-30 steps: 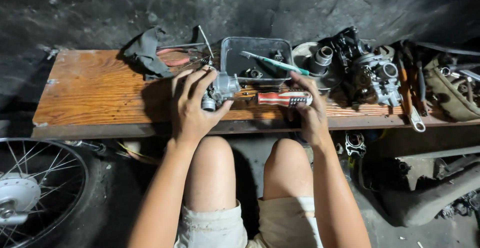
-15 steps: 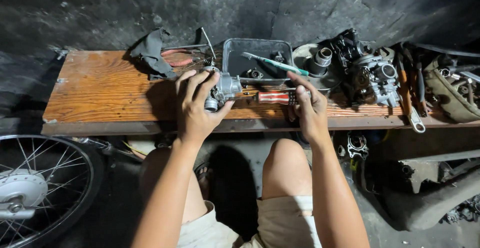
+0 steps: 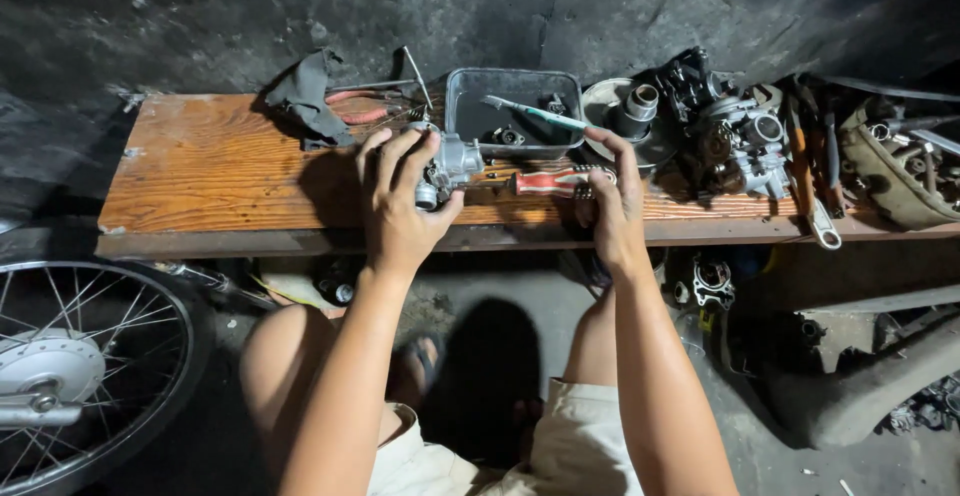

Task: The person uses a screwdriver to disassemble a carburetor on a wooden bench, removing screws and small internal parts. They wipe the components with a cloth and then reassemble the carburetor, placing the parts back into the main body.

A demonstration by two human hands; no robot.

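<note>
My left hand [image 3: 398, 201] grips a small grey metal carburetor [image 3: 450, 164] over the wooden bench [image 3: 215, 171]. My right hand [image 3: 612, 198] holds the end of a red-and-white striped screwdriver [image 3: 545, 181], whose tip points left at the carburetor. Just behind both stands a dark rectangular metal tray [image 3: 515, 108] with small parts and a teal toothbrush [image 3: 535, 114] lying across its rim.
A dark rag [image 3: 305, 96] and red-handled pliers [image 3: 362, 108] lie at the bench's back left. Engine parts [image 3: 735, 136], wrenches [image 3: 815, 181] and a canvas bag [image 3: 895, 171] crowd the right end. A spoked wheel [image 3: 80, 366] stands lower left. My knees are below the bench.
The view has shifted slightly right and my left knee has dropped outward. My right hand has slid to the screwdriver's right end. The carburetor stays in my left hand.
</note>
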